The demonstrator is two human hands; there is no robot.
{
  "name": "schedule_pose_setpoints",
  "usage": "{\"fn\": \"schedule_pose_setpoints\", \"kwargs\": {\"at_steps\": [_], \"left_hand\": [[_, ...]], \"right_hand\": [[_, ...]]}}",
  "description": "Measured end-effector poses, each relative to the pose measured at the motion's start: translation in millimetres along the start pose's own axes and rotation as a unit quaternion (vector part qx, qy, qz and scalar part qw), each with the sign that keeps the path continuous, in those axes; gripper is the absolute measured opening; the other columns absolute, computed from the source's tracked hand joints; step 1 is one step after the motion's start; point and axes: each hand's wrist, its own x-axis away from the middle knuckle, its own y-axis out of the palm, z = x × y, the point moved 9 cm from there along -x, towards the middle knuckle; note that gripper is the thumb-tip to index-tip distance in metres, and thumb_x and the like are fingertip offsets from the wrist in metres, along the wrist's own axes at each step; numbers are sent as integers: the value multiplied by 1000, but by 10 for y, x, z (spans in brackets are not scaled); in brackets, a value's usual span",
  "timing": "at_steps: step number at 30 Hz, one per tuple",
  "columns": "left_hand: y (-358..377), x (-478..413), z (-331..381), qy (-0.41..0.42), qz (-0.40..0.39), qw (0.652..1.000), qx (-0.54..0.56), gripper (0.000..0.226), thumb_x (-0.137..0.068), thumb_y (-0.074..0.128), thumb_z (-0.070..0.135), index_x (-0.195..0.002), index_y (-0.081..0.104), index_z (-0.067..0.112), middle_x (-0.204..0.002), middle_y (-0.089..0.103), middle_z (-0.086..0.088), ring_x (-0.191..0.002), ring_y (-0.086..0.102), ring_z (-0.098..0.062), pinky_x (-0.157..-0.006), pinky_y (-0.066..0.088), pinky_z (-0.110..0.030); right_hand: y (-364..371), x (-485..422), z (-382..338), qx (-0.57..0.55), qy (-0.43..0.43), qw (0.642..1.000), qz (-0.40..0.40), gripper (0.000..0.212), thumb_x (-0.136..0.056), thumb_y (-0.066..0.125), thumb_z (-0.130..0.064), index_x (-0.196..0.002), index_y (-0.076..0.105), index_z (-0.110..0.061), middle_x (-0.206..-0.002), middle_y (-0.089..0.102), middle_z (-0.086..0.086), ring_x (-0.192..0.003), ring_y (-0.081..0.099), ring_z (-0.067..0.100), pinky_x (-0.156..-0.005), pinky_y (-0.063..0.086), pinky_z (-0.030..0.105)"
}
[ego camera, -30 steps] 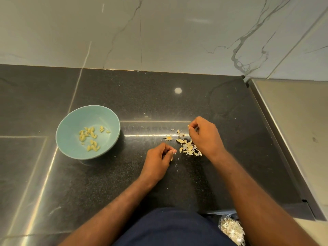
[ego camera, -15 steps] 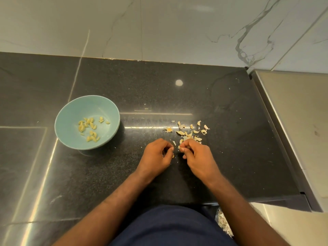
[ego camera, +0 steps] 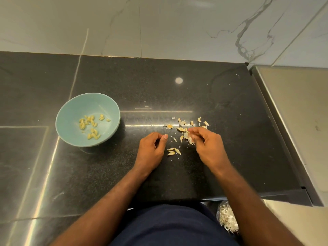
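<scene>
Head view: your right hand [ego camera: 207, 148] pinches garlic peels [ego camera: 190, 139] at the middle of the desk [ego camera: 230, 148]. Your left hand [ego camera: 151, 148] curls just beside them, and you cannot tell whether it holds anything.

Bright overhead glare, wide-angle edge bending

Black tabletop [ego camera: 177, 174]. Left hand [ego camera: 152, 148] curled, thumb tip against forefinger; contents hidden. Right hand [ego camera: 209, 146] curled, fingertips blurred, at near edge of scattered garlic skins [ego camera: 182, 129]. A few loose skins [ego camera: 173, 151] lie between the hands. Teal bowl [ego camera: 71, 112], well left, holds peeled cloves [ego camera: 90, 126].
</scene>
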Motion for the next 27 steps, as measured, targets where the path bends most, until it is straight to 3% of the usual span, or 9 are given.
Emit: {"fn": "schedule_pose_setpoints", "kwargs": {"at_steps": [2, 3, 6, 8, 10, 13, 20, 23, 27], "left_hand": [[12, 1, -1, -2, -7, 1000, -3, 27, -100, 58, 29, -78, 63, 14, -66, 59, -2, -64, 56, -19, -61, 50, -42], [16, 4, -1, -2, -10, 1000, -7, 27, -100, 58, 30, -79, 64, 14, -67, 60, -2, -64, 56, -19, -62, 50, -42], [10, 4, 3, -2, -9, 1000, -10, 25, -99, 58, 29, -81, 65, 13, -70, 60, -2, -67, 57, -19, -63, 51, -42], [8, 6, 3, -4, -6, 1000, -9, 24, -99, 58, 28, -82, 65, 14, -70, 60, -2, -67, 57, -18, -64, 52, -41], [6, 11, 14, -1, -4, 1000, -12, 23, -99, 59, 28, -82, 65, 14, -70, 60, -2, -67, 57, -18, -64, 51, -41], [-1, 19, 24, 4, -3, 1000, -18, 23, -99, 58, 27, -81, 64, 14, -69, 59, -2, -66, 56, -17, -63, 51, -40], [19, 20, 4, 9, -5, 999, -33, 19, -99, 59, 26, -86, 66, 15, -74, 61, 0, -70, 57, -15, -66, 52, -37], [25, 30, 24, 23, -11, 999, -30, 8, -97, 61, 20, -101, 67, 17, -88, 64, 6, -78, 59, -9, -71, 52, -26], [69, 34, 69, 46, -31, 997, -52, 15, -96, 62, 17, -109, 66, 18, -95, 61, 10, -80, 56, 1, -70, 47, -13]], "right_hand": [[-26, -30, -74, 77, -26, 997, -9, 40, -95, 63, -3, -129, 66, -24, -130, 64, -1, -125, 57, 16, -110, 44, 37], [-46, -28, -108, 108, -38, 993, -2, 41, -94, 65, -5, -131, 65, -23, -138, 60, 1, -132, 51, 18, -113, 40, 39], [-19, 32, -148, 110, -42, 993, 10, 19, -95, 65, -14, -113, 72, -17, -115, 67, -1, -106, 62, 16, -95, 52, 35], [199, 115, -68, 117, -5, 991, -67, 19, -97, 62, -17, -114, 71, -17, -109, 69, -2, -97, 62, 9, -93, 52, 29], [388, 198, 18, 155, 12, 980, -123, 27, -99, 60, -20, -125, 67, -21, -113, 65, -5, -98, 58, 5, -94, 49, 24], [481, 237, 37, 176, -7, 977, -119, 33, -99, 60, -24, -131, 63, -24, -105, 55, -11, -92, 52, 3, -85, 45, 17], [517, 197, 58, 169, -9, 979, -117, 9, -99, 59, -25, -104, 66, -27, -96, 55, -14, -84, 53, 2, -77, 43, 18], [461, 167, 110, 104, 25, 989, -103, 5, -100, 56, -24, -102, 61, -26, -95, 60, -13, -87, 56, 1, -75, 44, 17], [396, 124, 195, 0, 72, 994, -85, 9, -100, 58, -20, -98, 60, -29, -94, 63, -7, -86, 62, 7, -74, 53, 23]]}}
